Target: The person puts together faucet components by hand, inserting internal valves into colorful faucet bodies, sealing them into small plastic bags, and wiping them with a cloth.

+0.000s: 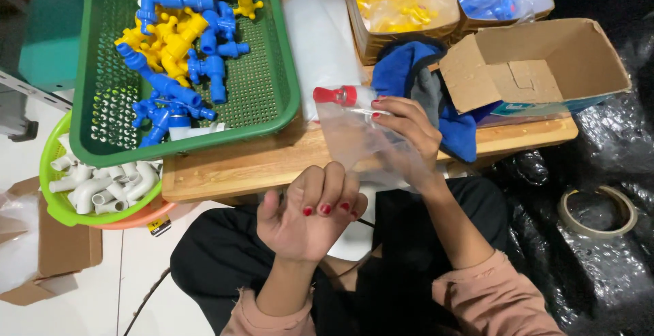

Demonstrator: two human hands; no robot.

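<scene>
1. A clear, thin plastic bag (354,135) sits at the middle of the frame, over the wooden worktop (238,165); a white tap with a red cap (338,95) lies at its top, long axis across the frame, cap pointing left
2. Right hand (409,131): grip pinched together on the bag's upper edge
3. Left hand (310,213): fingers curled shut, touching the bag's lower corner
4. Upper left, a perforated green basket (272,84) holds glossy blue and yellow taps (174,43)
</scene>
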